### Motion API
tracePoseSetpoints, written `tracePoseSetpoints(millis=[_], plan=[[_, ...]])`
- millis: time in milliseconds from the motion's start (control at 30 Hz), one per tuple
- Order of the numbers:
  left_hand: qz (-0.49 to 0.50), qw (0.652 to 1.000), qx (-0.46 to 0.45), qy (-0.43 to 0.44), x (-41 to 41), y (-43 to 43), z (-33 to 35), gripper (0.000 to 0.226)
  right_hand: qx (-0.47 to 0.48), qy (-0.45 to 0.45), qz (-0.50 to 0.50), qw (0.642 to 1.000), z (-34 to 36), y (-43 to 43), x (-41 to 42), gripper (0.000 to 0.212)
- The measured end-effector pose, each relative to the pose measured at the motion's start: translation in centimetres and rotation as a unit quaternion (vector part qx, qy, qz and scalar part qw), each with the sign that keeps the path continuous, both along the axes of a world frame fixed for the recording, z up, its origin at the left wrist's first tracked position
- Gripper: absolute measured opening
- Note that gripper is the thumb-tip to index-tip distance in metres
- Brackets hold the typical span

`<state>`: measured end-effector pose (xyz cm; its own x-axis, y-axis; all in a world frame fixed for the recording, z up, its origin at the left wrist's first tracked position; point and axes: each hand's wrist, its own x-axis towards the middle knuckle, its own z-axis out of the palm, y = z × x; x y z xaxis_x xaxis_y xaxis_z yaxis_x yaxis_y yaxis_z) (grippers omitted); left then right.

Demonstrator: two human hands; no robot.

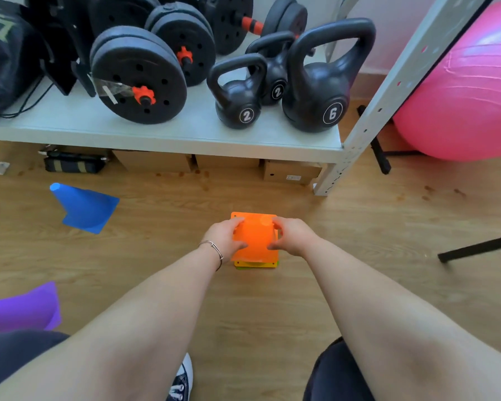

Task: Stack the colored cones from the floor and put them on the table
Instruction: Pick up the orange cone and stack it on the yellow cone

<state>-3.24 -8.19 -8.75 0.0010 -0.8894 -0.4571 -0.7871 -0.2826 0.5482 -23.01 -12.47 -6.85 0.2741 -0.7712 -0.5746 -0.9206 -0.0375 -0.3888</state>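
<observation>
An orange cone (254,237) stands on the wooden floor at the middle, on top of a yellow cone base (255,264) and a green edge below that. My left hand (224,237) grips the orange cone's left side and my right hand (292,235) grips its right side. A blue cone (84,208) lies tipped over on the floor to the left. A purple cone (23,309) lies at the near left, partly cut off by the frame edge.
A grey metal shelf (162,131) holds black kettlebells (318,91) and dumbbell plates (139,79); cardboard boxes (289,170) sit under it. A pink exercise ball (469,91) fills the right. A black stand leg (477,247) crosses the floor at right.
</observation>
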Motion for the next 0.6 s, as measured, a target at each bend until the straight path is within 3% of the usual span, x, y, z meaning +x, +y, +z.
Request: tracePoseSetpoints(millis=[133,333,600], plan=[[-0.012,0.999,0.007,-0.029,0.0,0.4,-2.4,0.071,0.02,-0.028,-0.033,0.999,-2.8,1.0,0.7,0.076],[0.019,1.0,0.017,-0.002,-1.0,-0.3,-4.3,0.07,0.016,-0.091,-0.121,0.988,-5.1,2.0,0.1,0.084],[0.028,0.999,0.036,0.009,-0.7,-0.9,-6.9,0.069,0.036,-0.105,-0.142,0.984,-7.5,1.6,0.1,0.084]])
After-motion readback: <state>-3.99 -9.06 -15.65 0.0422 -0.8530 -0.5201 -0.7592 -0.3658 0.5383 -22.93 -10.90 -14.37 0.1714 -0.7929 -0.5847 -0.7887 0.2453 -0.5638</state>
